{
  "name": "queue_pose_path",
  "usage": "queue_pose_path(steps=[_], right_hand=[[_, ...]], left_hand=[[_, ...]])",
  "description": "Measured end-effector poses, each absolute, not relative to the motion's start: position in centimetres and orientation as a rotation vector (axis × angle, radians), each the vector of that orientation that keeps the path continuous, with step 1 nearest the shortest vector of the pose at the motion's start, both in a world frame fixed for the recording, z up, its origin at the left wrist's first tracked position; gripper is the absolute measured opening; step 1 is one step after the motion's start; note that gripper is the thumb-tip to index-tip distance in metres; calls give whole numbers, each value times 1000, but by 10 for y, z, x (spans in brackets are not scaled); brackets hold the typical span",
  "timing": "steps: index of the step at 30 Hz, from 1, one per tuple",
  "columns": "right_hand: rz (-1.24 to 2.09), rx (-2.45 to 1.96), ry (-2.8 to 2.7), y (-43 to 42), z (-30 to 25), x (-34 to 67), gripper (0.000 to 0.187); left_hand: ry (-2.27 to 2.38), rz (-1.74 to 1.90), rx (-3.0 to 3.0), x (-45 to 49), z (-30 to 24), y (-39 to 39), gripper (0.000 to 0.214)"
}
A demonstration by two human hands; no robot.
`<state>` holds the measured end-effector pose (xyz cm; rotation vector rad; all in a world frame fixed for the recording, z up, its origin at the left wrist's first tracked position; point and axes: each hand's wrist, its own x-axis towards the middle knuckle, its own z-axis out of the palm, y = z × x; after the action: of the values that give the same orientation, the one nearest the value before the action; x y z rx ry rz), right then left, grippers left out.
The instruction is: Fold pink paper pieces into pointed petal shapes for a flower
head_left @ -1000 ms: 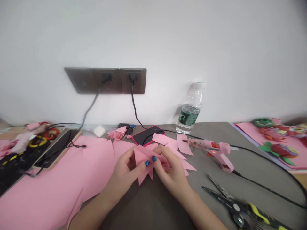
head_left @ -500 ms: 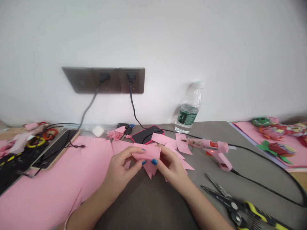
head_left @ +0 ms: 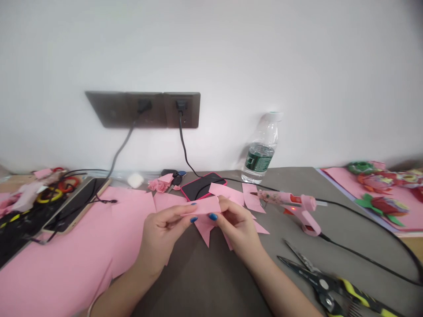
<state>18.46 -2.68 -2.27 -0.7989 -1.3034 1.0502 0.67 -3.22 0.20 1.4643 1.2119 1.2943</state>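
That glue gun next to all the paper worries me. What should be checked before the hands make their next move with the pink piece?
1. Grip on the pink paper piece by left hand and right hand: ok, both pinch it.
2. The glue gun apart from both hands: ok.
3. The glue gun switched off: not ok, a red light glows on it.
4. Its nozzle clear of the loose pink slips: cannot tell, the tip lies right at them.
5. The cutters apart from the right forearm: ok, though the blades stand open.
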Motion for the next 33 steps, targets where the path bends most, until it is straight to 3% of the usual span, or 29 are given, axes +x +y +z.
queue_pose_path(steps=[15, 33], right_hand=[[991, -903, -1274, -27, -26, 184, 41], [1106, -855, -1238, -29, -24, 180, 34]], left_hand=[[1120, 1337, 1872, 4, -7, -25, 19], [1174, 1346, 1918, 3, -4, -30, 14]])
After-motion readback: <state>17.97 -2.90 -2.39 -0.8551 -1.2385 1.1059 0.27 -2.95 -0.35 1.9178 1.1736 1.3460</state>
